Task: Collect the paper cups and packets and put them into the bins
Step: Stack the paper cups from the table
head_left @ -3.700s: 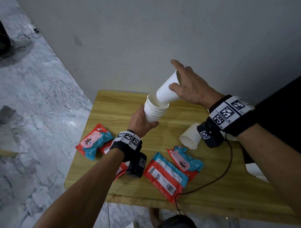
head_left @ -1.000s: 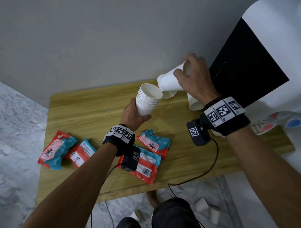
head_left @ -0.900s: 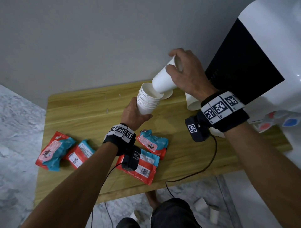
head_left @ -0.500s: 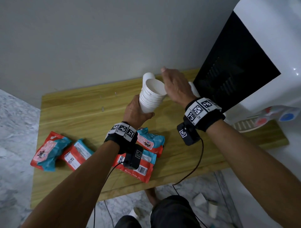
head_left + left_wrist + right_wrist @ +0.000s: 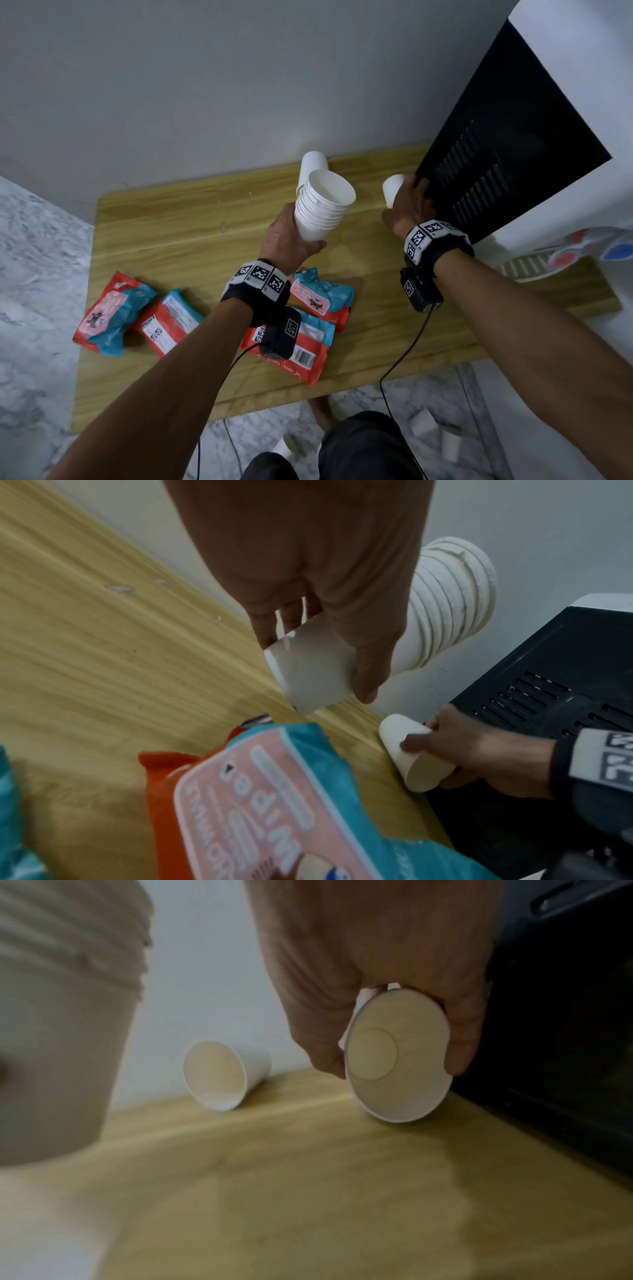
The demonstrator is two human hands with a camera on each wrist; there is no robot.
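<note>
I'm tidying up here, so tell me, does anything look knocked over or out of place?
Yes. One cup lies tipped on its side on the table by the wall, and a few more cups sit on the floor.

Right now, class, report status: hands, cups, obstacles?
Left hand grips cup stack. Right hand grips single cup beside black appliance. One loose cup by wall.

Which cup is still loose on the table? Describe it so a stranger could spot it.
Start at the wooden table and follow its back edge along the grey wall. The loose cup lies there on its side, behind the stack of cups in the left hand. No hand touches it, unlike the cup in the right hand.
</note>
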